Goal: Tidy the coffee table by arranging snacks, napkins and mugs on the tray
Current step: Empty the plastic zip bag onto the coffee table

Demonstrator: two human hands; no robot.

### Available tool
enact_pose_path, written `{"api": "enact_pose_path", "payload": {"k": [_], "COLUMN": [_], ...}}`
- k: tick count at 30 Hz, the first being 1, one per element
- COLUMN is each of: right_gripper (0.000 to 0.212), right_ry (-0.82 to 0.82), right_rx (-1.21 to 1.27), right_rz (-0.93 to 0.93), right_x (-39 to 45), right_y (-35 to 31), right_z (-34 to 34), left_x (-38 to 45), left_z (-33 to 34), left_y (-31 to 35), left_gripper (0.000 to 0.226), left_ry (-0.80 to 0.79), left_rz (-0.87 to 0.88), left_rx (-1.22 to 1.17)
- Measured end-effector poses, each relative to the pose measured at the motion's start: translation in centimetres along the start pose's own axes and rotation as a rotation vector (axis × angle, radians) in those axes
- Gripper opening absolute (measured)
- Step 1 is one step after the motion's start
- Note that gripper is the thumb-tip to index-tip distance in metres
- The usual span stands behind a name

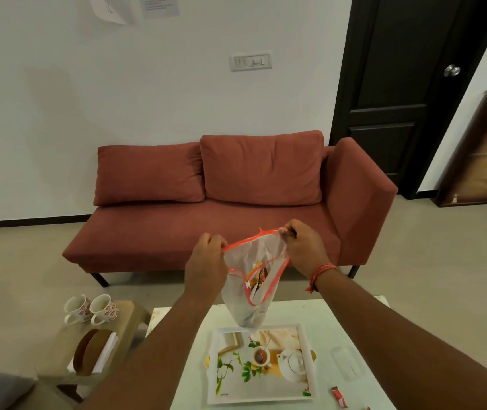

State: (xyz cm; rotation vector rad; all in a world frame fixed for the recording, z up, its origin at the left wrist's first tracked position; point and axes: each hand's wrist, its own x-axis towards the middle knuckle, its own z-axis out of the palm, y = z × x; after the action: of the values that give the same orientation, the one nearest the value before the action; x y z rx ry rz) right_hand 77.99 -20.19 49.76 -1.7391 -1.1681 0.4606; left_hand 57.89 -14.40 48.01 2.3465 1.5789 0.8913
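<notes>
I hold a clear plastic zip bag with a red seal up in the air above the white coffee table. My left hand pinches the left corner of its mouth and my right hand pinches the right corner, pulling the mouth apart. Orange snack packets show inside the bag. Below it lies the printed tray with a teapot picture. Two flowered mugs stand on a low wooden side table at the left, next to a napkin holder with white napkins.
A red snack stick and a clear plastic lid or box lie on the coffee table right of the tray. A rust-coloured sofa stands behind the table. A dark door and a leaning wooden board are at the right.
</notes>
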Motion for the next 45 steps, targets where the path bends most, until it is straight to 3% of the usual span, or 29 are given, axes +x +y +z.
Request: {"api": "enact_pose_path", "payload": {"k": [2,4,6,9,14,18,21,24,26,28,29,30,34,36,40,45], "right_gripper": [0.021,0.017,0.017,0.02,0.013,0.011,0.014,0.025,0.02,0.032,0.036,0.034,0.029,0.038,0.07,0.083], "right_ry": [-0.018,-0.022,-0.027,-0.047,-0.101,-0.057,-0.274,-0.585,-0.904,-1.214,-1.283,-1.26,-0.879,-0.877,-1.049,-0.832], "right_rx": [-0.016,-0.049,-0.089,-0.167,-0.29,-0.367,-0.502,-0.659,-0.859,-1.075,-1.151,-1.17,-1.061,-1.069,-1.249,-1.148], "right_rz": [-0.01,-0.027,-0.046,-0.077,-0.144,-0.524,-0.709,-0.574,-0.466,-0.416,-0.415,-0.419,-0.38,-0.293,-0.024,0.147], "right_x": [-0.2,-0.4,-0.6,-0.6,-0.5,-1.7,-2.6,-2.9,-3.4,-4.1,-4.4,-4.4,-3.4,-3.2,-4.5,-5.4], "right_y": [0.1,0.3,0.6,1.3,1.3,-0.6,-1.6,-1.7,-2.0,-2.3,-2.2,-2.1,-2.3,-1.8,1.0,2.9], "right_z": [0.3,0.6,0.7,0.4,-0.2,0.3,2.0,3.5,3.6,3.5,3.7,4.0,5.2,5.5,5.4,5.8], "left_x": [-0.4,-0.7,-0.8,-1.0,-0.7,-0.6,-0.8,-0.9,-0.9,-1.0,-1.2,-1.5,-2.2,-2.3,-2.4,-2.8], "left_z": [0.3,0.7,1.0,1.0,0.8,1.3,1.4,1.1,0.8,0.7,0.6,0.6,0.9,0.7,-0.3,-1.3], "left_y": [-1.0,-1.7,-2.0,-1.3,0.4,1.3,1.7,1.9,1.9,2.0,2.2,2.5,3.9,4.8,6.5,8.6], "left_gripper": [0.006,0.008,0.011,0.015,0.017,0.014,0.02,0.018,0.018,0.02,0.019,0.018,0.015,0.016,0.018,0.018], "left_ry": [-0.089,-0.243,-0.347,-0.328,-0.287,-0.296,-0.291,-0.248,-0.205,-0.186,-0.201,-0.218,-0.243,-0.231,-0.196,-0.198], "left_rz": [-0.034,-0.185,-0.4,-0.647,-0.659,-0.55,-0.465,-0.419,-0.385,-0.335,-0.3,-0.257,-0.076,-0.012,0.144,0.21], "left_rx": [0.084,0.07,-0.11,-0.465,-0.671,-0.556,-0.546,-0.499,-0.446,-0.42,-0.399,-0.375,-0.326,-0.316,-0.353,-0.422]}}
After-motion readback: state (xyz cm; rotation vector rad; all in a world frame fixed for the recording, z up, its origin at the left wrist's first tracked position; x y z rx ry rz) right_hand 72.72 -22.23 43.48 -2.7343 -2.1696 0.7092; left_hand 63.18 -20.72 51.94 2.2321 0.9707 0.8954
